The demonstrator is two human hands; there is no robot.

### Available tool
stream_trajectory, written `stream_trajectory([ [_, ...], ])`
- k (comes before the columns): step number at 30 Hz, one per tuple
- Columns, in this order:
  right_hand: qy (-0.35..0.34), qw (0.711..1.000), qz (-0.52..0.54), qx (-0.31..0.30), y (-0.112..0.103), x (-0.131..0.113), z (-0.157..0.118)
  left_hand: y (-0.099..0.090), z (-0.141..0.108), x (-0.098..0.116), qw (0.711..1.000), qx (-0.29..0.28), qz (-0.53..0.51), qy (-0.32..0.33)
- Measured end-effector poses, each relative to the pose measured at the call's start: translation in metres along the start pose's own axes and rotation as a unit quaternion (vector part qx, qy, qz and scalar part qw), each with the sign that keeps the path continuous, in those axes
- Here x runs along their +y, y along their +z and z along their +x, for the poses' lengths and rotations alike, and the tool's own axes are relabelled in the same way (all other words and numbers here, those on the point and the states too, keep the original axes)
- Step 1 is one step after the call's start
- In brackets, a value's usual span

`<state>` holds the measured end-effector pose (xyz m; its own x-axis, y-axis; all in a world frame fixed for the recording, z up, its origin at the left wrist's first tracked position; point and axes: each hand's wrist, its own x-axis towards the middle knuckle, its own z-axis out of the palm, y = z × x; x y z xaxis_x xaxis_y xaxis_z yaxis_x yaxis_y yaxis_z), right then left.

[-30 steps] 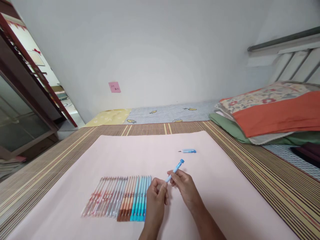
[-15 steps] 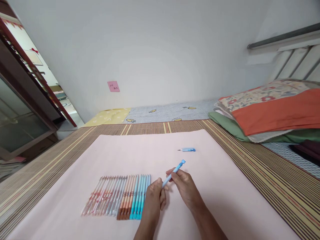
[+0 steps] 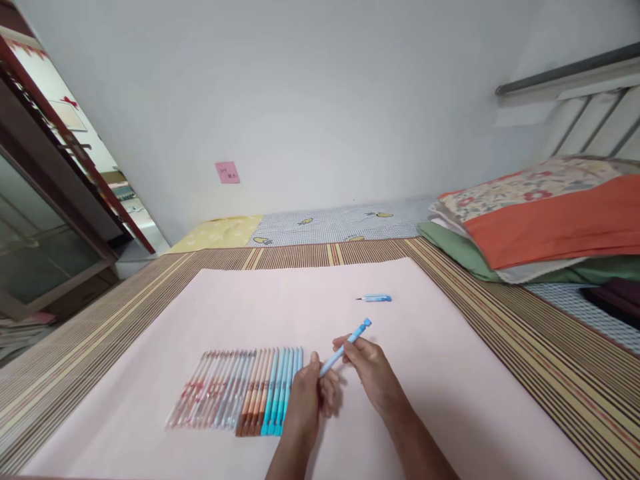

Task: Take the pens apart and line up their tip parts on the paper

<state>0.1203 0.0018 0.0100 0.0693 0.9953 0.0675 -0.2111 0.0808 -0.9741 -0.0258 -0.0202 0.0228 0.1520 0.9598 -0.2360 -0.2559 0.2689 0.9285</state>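
Note:
My right hand [image 3: 373,370] pinches a light blue pen [image 3: 345,348], held tilted with its darker blue knobbed end up and away. Close around the pen's lower end is my left hand [image 3: 313,397], its thumb raised and fingers apart; whether it still touches the pen is hard to see. Beyond the hands lies a short blue piece [image 3: 376,299] with a thin dark point facing left. To the left, several pens lie side by side in a row: clear ones with reddish marks [image 3: 207,390], peach-and-brown ones [image 3: 255,393] and blue-turquoise ones [image 3: 280,390]. My left forearm borders the row.
A pale pink sheet [image 3: 240,303] covers the striped mat [image 3: 467,327]. Folded orange and floral bedding [image 3: 555,223] is stacked at right. At the back, a white wall [image 3: 345,120] carries a pink note [image 3: 227,173]. A doorway is at far left.
My left thumb has lifted and its fingers have loosened around the pen's lower end. The pen in my right hand has shifted slightly down and left.

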Motion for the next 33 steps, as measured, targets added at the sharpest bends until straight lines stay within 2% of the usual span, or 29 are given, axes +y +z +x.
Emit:
stream_trajectory([
  [3, 0.004, 1.000, -0.001, 0.024, 0.0001, -0.0004, 0.0005, 0.0020, -0.0012, 0.0050, 0.999, -0.018, -0.045, 0.020],
  [7, 0.007, 1.000, 0.001, 0.031, 0.0012, -0.0044, 0.0003, 0.0019, 0.0001, 0.0077, 0.996, 0.000, -0.064, 0.065],
  [11, 0.007, 1.000, 0.007, 0.008, 0.0019, -0.0070, -0.0007, -0.0023, 0.0026, 0.0036, 0.998, 0.009, -0.054, 0.031],
  [14, 0.011, 1.000, 0.022, 0.005, 0.0024, -0.0050, -0.0004, -0.0030, 0.0015, 0.0042, 0.998, -0.006, -0.063, -0.006],
  [17, 0.014, 0.999, 0.034, 0.015, 0.0028, -0.0014, 0.0010, -0.0004, -0.0003, 0.0079, 0.996, -0.012, -0.089, 0.010],
  [21, 0.024, 0.999, 0.040, 0.012, 0.0021, 0.0010, 0.0021, 0.0017, 0.0007, 0.0068, 0.994, 0.013, -0.096, 0.042],
  [27, 0.013, 0.999, 0.033, -0.015, -0.0013, 0.0002, -0.0001, -0.0008, 0.0021, -0.0007, 0.997, 0.039, -0.061, -0.011],
  [33, 0.032, 0.997, 0.064, -0.001, -0.0002, -0.0004, 0.0002, 0.0001, 0.0004, 0.0051, 0.998, 0.003, -0.062, 0.009],
])
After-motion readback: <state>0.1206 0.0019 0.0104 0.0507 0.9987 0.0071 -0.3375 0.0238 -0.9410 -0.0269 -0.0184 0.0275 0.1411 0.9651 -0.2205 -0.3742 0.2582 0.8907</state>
